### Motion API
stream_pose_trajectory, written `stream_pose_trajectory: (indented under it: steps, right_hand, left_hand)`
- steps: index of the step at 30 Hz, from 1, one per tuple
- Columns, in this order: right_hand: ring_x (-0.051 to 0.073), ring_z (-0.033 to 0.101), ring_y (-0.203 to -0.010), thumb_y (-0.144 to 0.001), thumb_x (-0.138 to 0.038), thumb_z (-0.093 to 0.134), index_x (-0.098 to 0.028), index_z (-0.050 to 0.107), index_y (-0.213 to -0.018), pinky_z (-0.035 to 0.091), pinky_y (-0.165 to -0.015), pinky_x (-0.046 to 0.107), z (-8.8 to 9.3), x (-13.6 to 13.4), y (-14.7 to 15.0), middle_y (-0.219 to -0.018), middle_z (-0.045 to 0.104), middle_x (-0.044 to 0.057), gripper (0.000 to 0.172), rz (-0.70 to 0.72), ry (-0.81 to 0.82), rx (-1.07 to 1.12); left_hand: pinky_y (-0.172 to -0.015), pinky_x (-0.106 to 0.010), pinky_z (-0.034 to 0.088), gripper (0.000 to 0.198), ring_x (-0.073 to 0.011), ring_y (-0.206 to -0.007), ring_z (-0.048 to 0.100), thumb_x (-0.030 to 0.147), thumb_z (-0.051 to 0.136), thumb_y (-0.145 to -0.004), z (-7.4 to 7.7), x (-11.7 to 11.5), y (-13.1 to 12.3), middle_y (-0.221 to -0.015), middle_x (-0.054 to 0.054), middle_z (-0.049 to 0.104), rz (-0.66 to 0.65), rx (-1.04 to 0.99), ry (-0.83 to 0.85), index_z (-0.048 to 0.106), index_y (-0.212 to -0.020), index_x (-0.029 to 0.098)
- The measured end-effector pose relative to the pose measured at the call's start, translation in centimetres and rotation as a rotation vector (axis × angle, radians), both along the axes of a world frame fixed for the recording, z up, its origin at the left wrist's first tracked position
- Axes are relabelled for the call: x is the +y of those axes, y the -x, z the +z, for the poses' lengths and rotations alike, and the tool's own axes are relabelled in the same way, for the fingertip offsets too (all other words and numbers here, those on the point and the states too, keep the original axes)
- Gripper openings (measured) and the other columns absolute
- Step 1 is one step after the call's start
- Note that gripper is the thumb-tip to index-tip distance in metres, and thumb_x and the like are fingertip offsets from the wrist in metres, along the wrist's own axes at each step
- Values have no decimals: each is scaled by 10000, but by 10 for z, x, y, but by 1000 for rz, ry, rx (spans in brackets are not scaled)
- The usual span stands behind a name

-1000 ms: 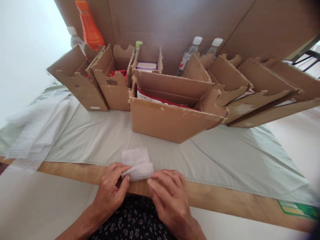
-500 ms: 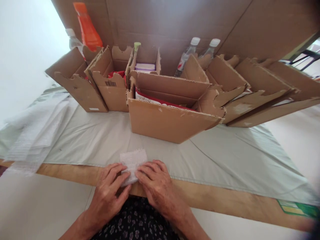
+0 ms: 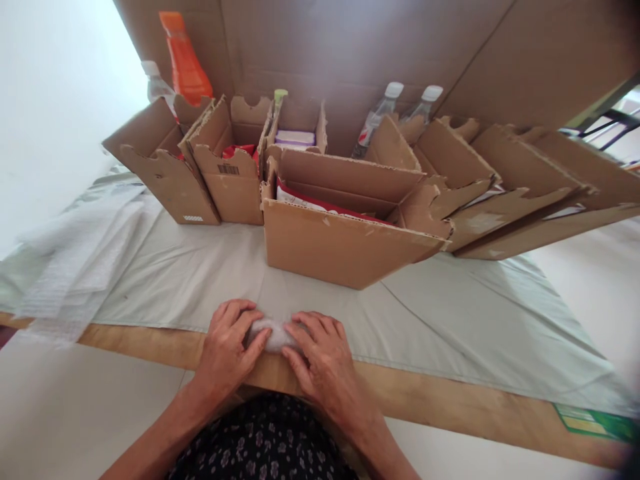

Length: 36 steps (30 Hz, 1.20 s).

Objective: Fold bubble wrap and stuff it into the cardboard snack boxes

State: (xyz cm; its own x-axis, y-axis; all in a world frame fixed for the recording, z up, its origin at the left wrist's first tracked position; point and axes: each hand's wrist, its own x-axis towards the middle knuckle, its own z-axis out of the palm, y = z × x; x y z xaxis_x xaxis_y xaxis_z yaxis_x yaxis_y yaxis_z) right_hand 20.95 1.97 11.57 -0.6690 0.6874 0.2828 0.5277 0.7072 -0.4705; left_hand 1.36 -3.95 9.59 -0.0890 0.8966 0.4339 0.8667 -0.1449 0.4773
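At the table's front edge lies a small roll of bubble wrap (image 3: 275, 335), whitish and see-through; whether anything is inside it cannot be made out. My left hand (image 3: 231, 343) grips its left end, fingers curled over the top and thumb along the near side. On the other end my right hand (image 3: 320, 350) is closed in the same way, thumb pointing inward. Both hands rest low over the cloth's edge. Just beyond them stands a wide cardboard box (image 3: 345, 243) with a red-and-white packet (image 3: 320, 205) in it.
Loose bubble wrap sheets (image 3: 95, 253) lie on the left of the pale cloth (image 3: 210, 280). More cardboard boxes (image 3: 230, 183) stand in a row behind. An orange bottle (image 3: 187, 63) and clear bottles (image 3: 383, 113) rise at the back. A green packet (image 3: 595, 420) sits at the front right.
The flat bubble wrap sheet is now rolled up into a short bundle. My fingers have closed around it, and both hands have shifted slightly away from my body.
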Motion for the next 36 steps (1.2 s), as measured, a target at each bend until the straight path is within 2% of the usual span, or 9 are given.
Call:
stream_pose_trajectory:
  steps: [5, 9, 15, 19, 24, 26, 30, 33, 36]
  right_hand:
    - [301, 588, -1175, -952, -176, 623, -196, 685, -1144, 491, -955, 500, -12, 4, 3, -1273, 678, 121, 203, -17, -10, -19]
    - [292, 582, -1206, -932, -146, 636, -195, 683, -1132, 483, -981, 497, -16, 2, 2, -1259, 686, 111, 211, 3, 4, 20]
    - [287, 499, -1307, -874, -107, 638, -177, 557, -1343, 414, -1080, 497, 12, -3, -10, -1425, 583, 129, 482, 77, 97, -1]
    - [245, 598, -1035, -865, -64, 572, -168, 531, -1363, 452, -968, 441, 34, -7, -15, -1147, 701, 94, 510, 168, 118, -79]
    - [256, 582, -852, -796, -57, 557, -102, 552, -1345, 434, -816, 425, 34, -9, -19, -939, 717, 105, 551, 105, -19, -157]
    - [249, 569, -812, -791, -71, 551, -135, 620, -1229, 420, -772, 409, 37, -5, -26, -877, 705, 84, 449, 85, -46, -128]
    - [210, 585, -782, -887, -72, 513, -218, 666, -963, 431, -714, 344, 70, 15, -53, -806, 676, 37, 224, 18, -39, 52]
    - [182, 632, -790, -958, -163, 565, -243, 681, -983, 483, -688, 292, 116, 35, -77, -846, 690, 26, 143, -98, -64, 183]
    - [157, 606, -644, -934, -386, 682, -281, 719, -977, 463, -560, 273, 160, 55, -94, -797, 688, -8, 119, -330, -200, 250]
  left_hand:
    - [-895, -484, 506, 226, -302, -1017, 612, 270, 554, -986, -4, 1, -2, -1081, -123, 679, 28, 86, 34, 615, -1171, 154]
    - [-779, -461, 512, 269, -288, -853, 618, 294, 583, -964, -2, -5, 1, -933, -83, 696, 14, 108, 92, 613, -1191, 153]
    - [-731, -331, 525, 104, -203, -820, 633, 167, 576, -948, 16, -8, -9, -870, -16, 654, -177, -156, 165, 644, -1006, 218]
    - [-749, -258, 536, 210, -152, -836, 637, 101, 542, -946, 31, -9, -24, -901, 2, 642, -315, -283, 136, 627, -1067, 250]
    - [-729, -239, 551, 230, -150, -824, 639, 56, 506, -910, 45, -3, -41, -877, -10, 649, -426, -302, 59, 598, -1026, 233]
    - [-748, -241, 565, 237, -154, -851, 650, 62, 517, -892, 55, 2, -43, -901, -21, 661, -480, -291, 39, 594, -1045, 226]
    - [-974, -313, 538, 311, -196, -1124, 627, 98, 562, -907, 85, 25, -37, -1161, -101, 649, -377, -161, -174, 586, -1205, 183]
    - [-1149, -444, 412, 389, -285, -1392, 472, 107, 597, -928, 109, 61, -32, -1389, -173, 569, -228, 21, -327, 554, -1313, 132]
    - [-1178, -565, 347, 454, -360, -1430, 429, 106, 612, -925, 125, 98, -31, -1405, -206, 579, -160, 166, -385, 521, -1369, 78]
